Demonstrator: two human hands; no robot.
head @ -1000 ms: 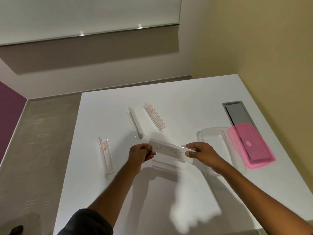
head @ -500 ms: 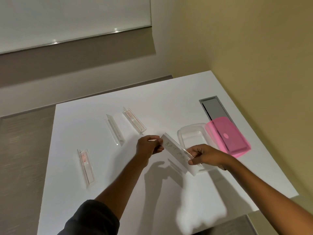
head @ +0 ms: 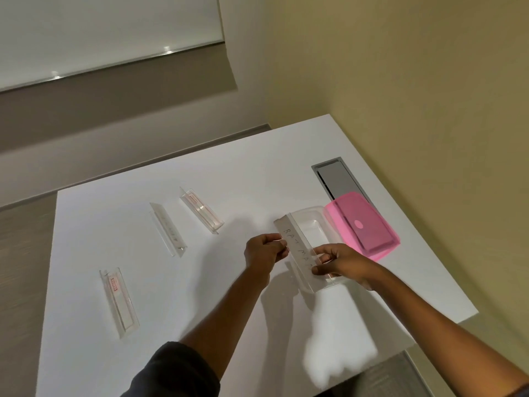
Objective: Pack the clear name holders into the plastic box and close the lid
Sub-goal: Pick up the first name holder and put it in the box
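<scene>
Both hands hold one clear name holder (head: 297, 247) with handwriting on its insert, raised over the left rim of the clear plastic box (head: 312, 222). My left hand (head: 264, 250) pinches its middle from the left and my right hand (head: 339, 260) grips its near end. The box stands open on the white table (head: 229, 296). Its pink lid (head: 362, 224) lies just right of it. Three more clear name holders lie on the table to the left: a near one (head: 119, 302), a middle one (head: 169, 229) and a far one (head: 201, 209).
A grey metal cable hatch (head: 335, 177) is set into the table behind the pink lid, which partly covers it. A yellow wall runs close along the table's right side. The table's near right corner and left edge drop to the floor.
Both hands have carried the held name holder to the right and turned it lengthwise, from in front of me to over the box. The camera view has swung right.
</scene>
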